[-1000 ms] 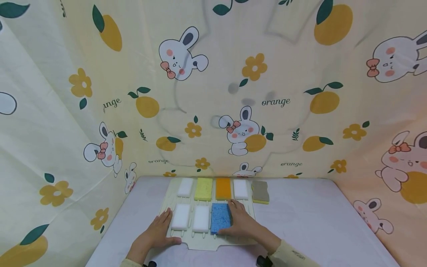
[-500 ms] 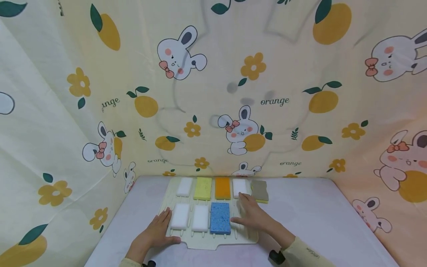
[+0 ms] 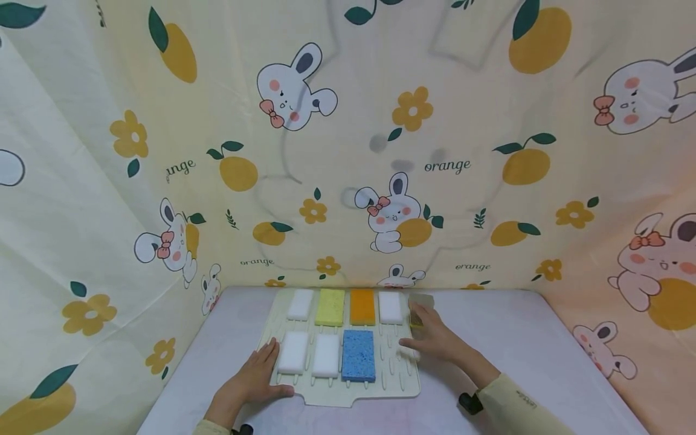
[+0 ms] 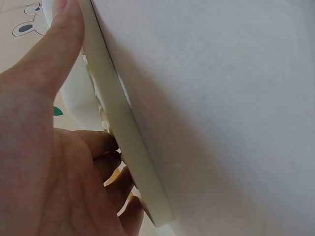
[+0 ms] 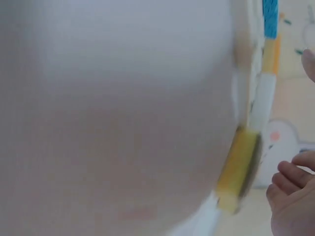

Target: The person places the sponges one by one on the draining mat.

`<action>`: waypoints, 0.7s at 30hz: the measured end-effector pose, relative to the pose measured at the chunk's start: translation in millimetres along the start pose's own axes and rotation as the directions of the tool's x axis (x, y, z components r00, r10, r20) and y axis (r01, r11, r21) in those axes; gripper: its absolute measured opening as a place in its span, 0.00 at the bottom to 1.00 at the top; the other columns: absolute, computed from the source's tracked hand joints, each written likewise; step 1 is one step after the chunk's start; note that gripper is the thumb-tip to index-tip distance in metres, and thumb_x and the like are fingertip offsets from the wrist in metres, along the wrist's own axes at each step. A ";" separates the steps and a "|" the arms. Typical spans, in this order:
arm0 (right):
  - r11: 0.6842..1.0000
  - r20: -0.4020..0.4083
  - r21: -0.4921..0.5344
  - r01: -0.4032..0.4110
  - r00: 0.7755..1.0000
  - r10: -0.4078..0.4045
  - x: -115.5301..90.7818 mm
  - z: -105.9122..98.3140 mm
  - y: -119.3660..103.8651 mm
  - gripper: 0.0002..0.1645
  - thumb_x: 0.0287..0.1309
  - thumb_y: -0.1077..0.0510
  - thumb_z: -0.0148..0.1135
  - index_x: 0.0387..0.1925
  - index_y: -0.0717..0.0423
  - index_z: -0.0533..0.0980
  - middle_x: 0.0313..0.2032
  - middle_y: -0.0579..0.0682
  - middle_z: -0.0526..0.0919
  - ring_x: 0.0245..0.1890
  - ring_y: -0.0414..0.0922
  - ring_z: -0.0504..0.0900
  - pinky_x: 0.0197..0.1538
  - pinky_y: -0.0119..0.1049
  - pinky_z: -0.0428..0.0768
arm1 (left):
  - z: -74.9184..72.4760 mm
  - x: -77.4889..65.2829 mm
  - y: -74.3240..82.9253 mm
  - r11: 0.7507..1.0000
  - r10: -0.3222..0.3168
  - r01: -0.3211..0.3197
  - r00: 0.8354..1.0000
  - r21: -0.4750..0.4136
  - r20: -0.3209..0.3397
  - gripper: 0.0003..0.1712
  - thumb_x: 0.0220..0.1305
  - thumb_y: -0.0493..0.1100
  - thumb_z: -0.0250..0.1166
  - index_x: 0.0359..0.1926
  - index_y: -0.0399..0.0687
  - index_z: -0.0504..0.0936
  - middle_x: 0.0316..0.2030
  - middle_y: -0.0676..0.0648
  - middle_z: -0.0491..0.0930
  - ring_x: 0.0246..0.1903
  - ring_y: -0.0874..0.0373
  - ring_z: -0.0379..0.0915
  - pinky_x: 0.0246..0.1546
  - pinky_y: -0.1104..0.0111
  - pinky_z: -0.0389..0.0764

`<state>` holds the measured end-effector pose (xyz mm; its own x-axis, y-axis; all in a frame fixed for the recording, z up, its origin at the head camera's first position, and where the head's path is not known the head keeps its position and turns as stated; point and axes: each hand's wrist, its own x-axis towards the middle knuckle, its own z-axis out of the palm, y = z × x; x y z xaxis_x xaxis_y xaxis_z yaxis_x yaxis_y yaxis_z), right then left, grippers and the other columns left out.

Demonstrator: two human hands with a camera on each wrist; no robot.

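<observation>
My left hand (image 3: 252,377) rests at the left edge of a cream ridged board (image 3: 328,394), fingers along its side, thumb near the front corner. In the left wrist view its fingers (image 4: 118,189) touch the board's edge. My right hand (image 3: 439,338) reaches, empty, over a grey-and-yellow sponge (image 3: 426,299) just beyond the board's back right corner, partly covering it. The right wrist view shows that sponge's yellow side (image 5: 236,162), with the loosely bent fingers apart from it. A blue sponge (image 3: 358,356) lies on the board's front row, to the left of the right hand.
Two white blocks (image 3: 292,353) lie left of the blue sponge. Along the board's back row are a white block (image 3: 301,305), a yellow sponge (image 3: 329,307), an orange sponge (image 3: 362,307) and another white block (image 3: 390,308). A printed curtain (image 3: 348,151) rises behind the white table (image 3: 505,338).
My right hand has let go of the blue sponge and moved right and back to the grey-and-yellow sponge. The blue sponge stays on the board. My left hand has kept its place.
</observation>
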<state>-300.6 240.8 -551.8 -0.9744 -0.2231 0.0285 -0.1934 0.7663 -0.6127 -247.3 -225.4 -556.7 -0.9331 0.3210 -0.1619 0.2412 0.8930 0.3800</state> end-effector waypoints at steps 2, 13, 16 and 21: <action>1.000 -0.015 -0.007 0.004 1.000 -0.005 3.9 -2.7 10.2 0.67 0.58 0.39 0.81 0.84 0.61 0.53 0.81 0.68 0.54 0.80 0.69 0.56 0.77 0.71 0.64 | -0.4 -0.2 -1.1 1.000 0.007 -0.007 1.000 -0.019 0.002 0.73 0.55 0.72 0.78 0.81 0.25 0.56 0.82 0.28 0.51 0.82 0.32 0.47 0.83 0.40 0.49; 0.997 -0.031 -0.078 0.028 0.999 -0.030 23.4 -15.7 45.4 0.73 0.57 0.36 0.81 0.83 0.70 0.49 0.79 0.76 0.52 0.78 0.74 0.54 0.77 0.71 0.62 | 3.1 2.3 -5.5 0.999 0.014 -0.014 1.000 -0.029 -0.001 0.75 0.54 0.75 0.76 0.81 0.25 0.55 0.82 0.28 0.51 0.82 0.32 0.47 0.82 0.39 0.49; 0.995 -0.017 -0.095 0.025 0.999 -0.026 27.3 -19.2 49.5 0.76 0.55 0.35 0.82 0.82 0.73 0.47 0.79 0.78 0.51 0.78 0.76 0.54 0.77 0.71 0.62 | -0.8 0.7 -1.5 1.000 0.013 -0.013 1.000 -0.017 0.008 0.73 0.55 0.71 0.78 0.80 0.24 0.56 0.82 0.27 0.51 0.82 0.31 0.47 0.82 0.39 0.50; 0.995 0.017 -0.101 -0.017 1.000 0.019 32.1 -25.7 50.5 0.79 0.54 0.32 0.81 0.82 0.74 0.44 0.80 0.79 0.46 0.78 0.76 0.52 0.78 0.71 0.59 | 4.0 1.2 -6.1 0.998 0.042 -0.042 0.999 -0.038 0.001 0.76 0.54 0.77 0.74 0.80 0.22 0.55 0.81 0.25 0.51 0.81 0.29 0.46 0.82 0.37 0.48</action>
<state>-344.6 287.8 -561.5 -0.9758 -0.2186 0.0036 -0.1872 0.8269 -0.5303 -248.9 -229.2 -562.8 -0.9221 0.3581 -0.1465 0.2695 0.8662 0.4208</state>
